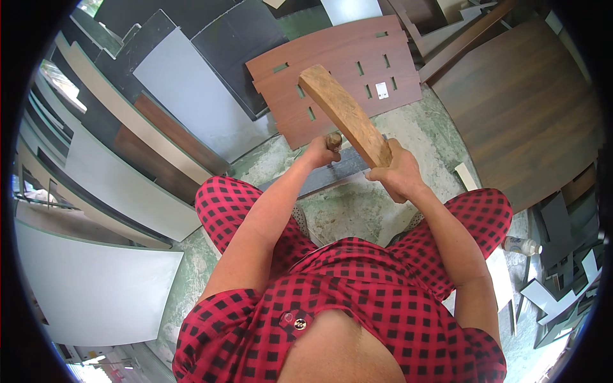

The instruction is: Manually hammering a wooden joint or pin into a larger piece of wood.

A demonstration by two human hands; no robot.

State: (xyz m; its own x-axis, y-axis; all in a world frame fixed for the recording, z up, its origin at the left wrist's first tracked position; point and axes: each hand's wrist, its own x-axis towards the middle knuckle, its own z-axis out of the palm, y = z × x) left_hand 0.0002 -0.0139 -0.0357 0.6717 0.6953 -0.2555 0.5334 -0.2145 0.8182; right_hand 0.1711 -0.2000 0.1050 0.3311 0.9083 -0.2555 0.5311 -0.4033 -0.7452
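Observation:
My left hand (317,154) is closed around an upright tool with a round wooden handle (334,139); a dark shaft shows below the fist, and its lower end is hard to make out. Raised in my right hand (400,171) is a long, thick wooden block (345,113), gripped at its near end, its far end pointing up and away to the left. The block is apart from the tool's handle. Beneath both hands a narrow grey board (313,183) lies across the floor between my knees, with the tool held over it.
A reddish-brown slotted board (338,51) leans just beyond my hands. White and dark panels (191,89) are stacked at the left, a large dark wood panel (511,108) at the right. A plastic bottle (520,246) lies near offcuts (552,303) at the lower right.

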